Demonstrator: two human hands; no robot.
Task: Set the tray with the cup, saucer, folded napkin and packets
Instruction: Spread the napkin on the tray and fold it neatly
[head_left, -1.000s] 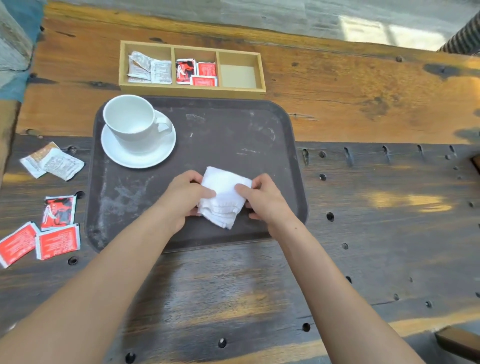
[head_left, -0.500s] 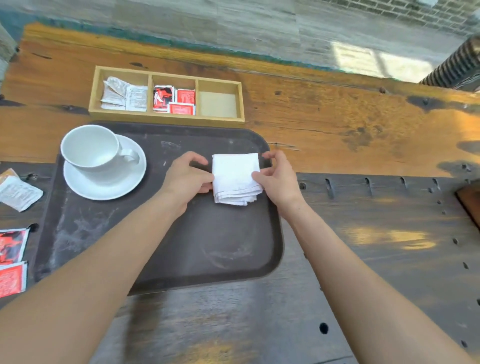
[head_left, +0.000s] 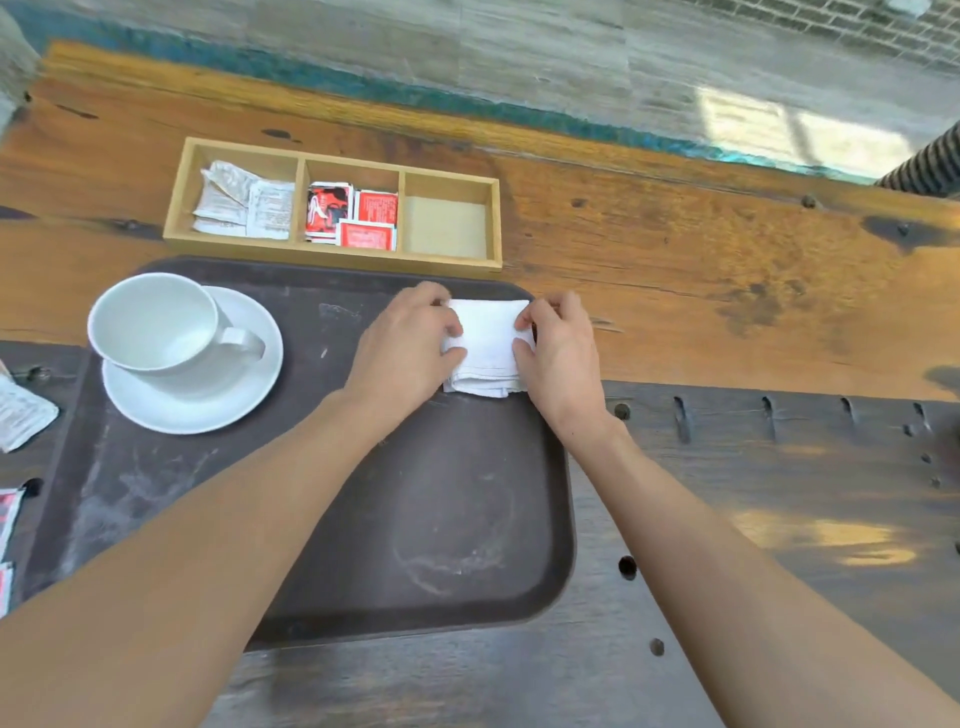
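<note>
A folded white napkin (head_left: 488, 345) lies in the far right corner of the dark brown tray (head_left: 457, 519). My left hand (head_left: 405, 348) pinches its left edge and my right hand (head_left: 561, 353) pinches its right edge. A white cup (head_left: 156, 325) stands on a white saucer (head_left: 208, 405) at the tray's far left. Loose packets lie on the table left of the tray: a white one (head_left: 21, 415) and red ones (head_left: 6, 519), cut off by the frame edge.
A wooden three-part box (head_left: 332, 254) sits behind the tray with white packets (head_left: 244, 200) on the left, red packets (head_left: 353, 213) in the middle and a bare right part. The dark bench surface with holes (head_left: 779, 493) extends to the right.
Both hands have carried the napkin from the tray's near middle to its far right corner. The view has shifted with them.
</note>
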